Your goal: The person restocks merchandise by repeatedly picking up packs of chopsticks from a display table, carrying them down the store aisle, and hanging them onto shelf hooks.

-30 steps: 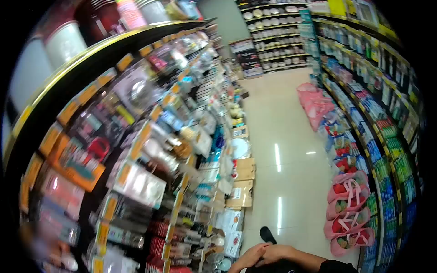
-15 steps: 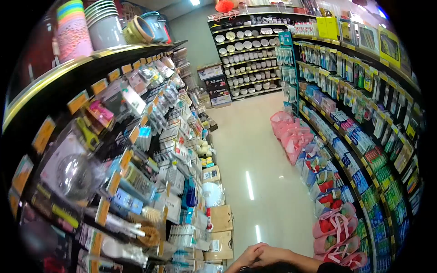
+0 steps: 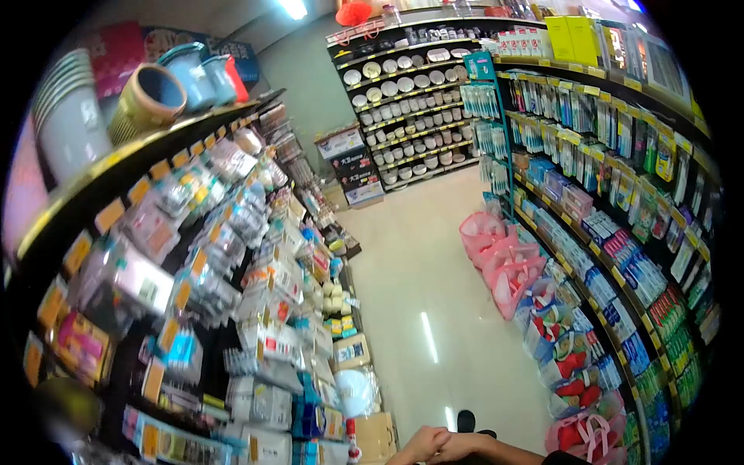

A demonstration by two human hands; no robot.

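My left hand point(image 3: 422, 446) and my right hand point(image 3: 463, 445) are clasped together at the bottom edge of the view, low in front of my body. Their fingers are closed and pressed against each other, and no object shows in them. The dark sleeve point(image 3: 570, 459) of my right arm reaches in from the lower right. Just beyond the hands, a dark shoe point(image 3: 465, 421) shows on the pale floor. Nearest on the left is a wooden board point(image 3: 375, 438) at the foot of the shelf, apart from my hands.
A glossy aisle floor point(image 3: 395, 271) runs ahead. Packaged housewares point(image 3: 267, 341) hang on the left rack below plastic buckets point(image 3: 194, 74). Pink bags point(image 3: 504, 260) line the right side, below toothpaste boxes point(image 3: 639, 271). White bowls point(image 3: 418, 116) fill the far shelves, beside stacked cartons point(image 3: 353, 167).
I have moved forward along the aisle: the pink bags and left-hand goods sit nearer and lower in view. A shoe has come into sight. My hands remain clasped.
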